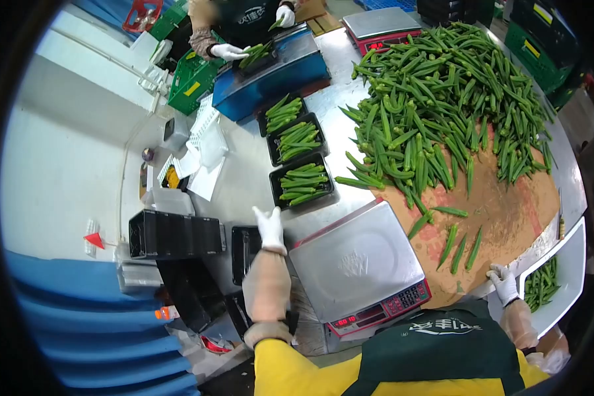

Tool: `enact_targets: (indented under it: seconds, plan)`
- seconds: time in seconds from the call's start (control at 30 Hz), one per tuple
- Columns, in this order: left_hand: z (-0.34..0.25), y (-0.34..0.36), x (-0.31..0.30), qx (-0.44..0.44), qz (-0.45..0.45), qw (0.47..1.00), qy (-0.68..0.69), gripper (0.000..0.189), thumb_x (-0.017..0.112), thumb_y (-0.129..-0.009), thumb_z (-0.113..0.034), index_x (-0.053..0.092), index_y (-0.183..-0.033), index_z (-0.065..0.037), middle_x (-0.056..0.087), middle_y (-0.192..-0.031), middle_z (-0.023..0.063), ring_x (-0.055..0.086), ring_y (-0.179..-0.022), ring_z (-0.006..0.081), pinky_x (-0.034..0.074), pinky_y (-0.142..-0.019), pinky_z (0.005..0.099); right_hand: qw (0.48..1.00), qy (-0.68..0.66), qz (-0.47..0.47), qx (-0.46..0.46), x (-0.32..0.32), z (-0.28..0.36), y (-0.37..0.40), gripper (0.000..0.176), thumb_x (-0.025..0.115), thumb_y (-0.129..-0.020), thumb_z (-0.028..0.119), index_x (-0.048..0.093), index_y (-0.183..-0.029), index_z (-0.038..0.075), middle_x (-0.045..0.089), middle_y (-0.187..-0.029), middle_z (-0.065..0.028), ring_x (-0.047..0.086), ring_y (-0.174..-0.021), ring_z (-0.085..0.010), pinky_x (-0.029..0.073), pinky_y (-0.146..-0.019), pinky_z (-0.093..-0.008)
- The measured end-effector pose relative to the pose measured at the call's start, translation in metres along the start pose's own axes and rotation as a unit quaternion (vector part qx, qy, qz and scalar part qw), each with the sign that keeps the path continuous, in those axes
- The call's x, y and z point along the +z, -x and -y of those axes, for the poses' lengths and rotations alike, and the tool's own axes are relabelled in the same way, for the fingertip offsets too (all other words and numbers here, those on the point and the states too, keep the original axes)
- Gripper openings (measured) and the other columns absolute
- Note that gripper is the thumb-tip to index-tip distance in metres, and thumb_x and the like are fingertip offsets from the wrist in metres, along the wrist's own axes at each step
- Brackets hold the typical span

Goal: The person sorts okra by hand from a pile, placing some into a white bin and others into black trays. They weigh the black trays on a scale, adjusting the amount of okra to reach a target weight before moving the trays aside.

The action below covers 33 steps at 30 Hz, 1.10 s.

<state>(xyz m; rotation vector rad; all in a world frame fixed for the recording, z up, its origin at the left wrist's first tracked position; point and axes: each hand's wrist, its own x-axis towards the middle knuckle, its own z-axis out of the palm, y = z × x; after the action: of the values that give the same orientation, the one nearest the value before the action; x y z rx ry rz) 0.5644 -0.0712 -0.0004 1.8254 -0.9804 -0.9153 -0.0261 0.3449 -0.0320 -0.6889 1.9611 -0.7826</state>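
My left hand (268, 228), in a white glove, reaches forward between the scale and a black tray (242, 245). Its fingers are apart and nothing shows in them. Just ahead of it stands a black tray filled with okra (303, 181), and two more filled trays line up beyond. My right hand (505, 284), also gloved, rests at the edge of the brown cardboard (501, 221), beside a white bin (576, 261) with okra inside. Its fingers look extended and hold nothing visible. Between my hands sits a scale (356, 264) with a bare steel plate.
A large okra pile (442, 99) covers the far right of the table, with several loose pods on the cardboard. Across the table, a co-worker's gloved hand (230, 51) is at okra beside a blue machine (270, 76). Stacked black trays (178, 234) stand left.
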Motion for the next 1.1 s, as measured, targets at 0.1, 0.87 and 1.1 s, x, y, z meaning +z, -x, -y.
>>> enact_targets:
  seconds: [0.1, 0.87, 1.1]
  plan:
    - [-0.009, 0.047, -0.052, 0.228, -0.098, 0.927, -0.281, 0.055, 0.057, -0.094, -0.015, 0.041, -0.144, 0.002, 0.048, -0.142, 0.0251, 0.049, -0.129, 0.0362, 0.036, -0.11, 0.0408, 1.0, 0.002, -0.013, -0.014, 0.001, -0.007, -0.007, 0.035, 0.063, -0.09, 0.001, 0.058, -0.123, -0.008, 0.069, -0.1, -0.0118, 0.068, -0.09, -0.0175, 0.053, -0.082, -0.0277]
    - [-0.009, 0.139, -0.105, 0.325, -0.313, 0.869, -0.201, 0.021, 0.058, -0.096, -0.012, 0.063, -0.098, 0.008, 0.067, -0.091, 0.0196, 0.062, -0.084, 0.0333, 0.051, -0.079, 0.0408, 0.997, 0.05, 0.014, -0.05, -0.008, 0.012, 0.006, 0.036, 0.065, -0.088, 0.016, 0.065, -0.121, 0.001, 0.072, -0.1, -0.0115, 0.068, -0.089, -0.0194, 0.054, -0.082, -0.0321]
    - [-0.03, 0.24, -0.042, 0.428, 0.212, 0.773, -0.416, 0.018, 0.064, -0.085, -0.01, 0.072, -0.101, -0.006, 0.065, -0.091, 0.0117, 0.057, -0.094, 0.0317, 0.045, -0.088, 0.0429, 0.996, 0.028, 0.064, -0.061, -0.027, 0.009, -0.017, 0.031, 0.061, -0.09, 0.013, 0.066, -0.119, 0.002, 0.074, -0.089, -0.0103, 0.071, -0.083, -0.0193, 0.054, -0.083, -0.0316]
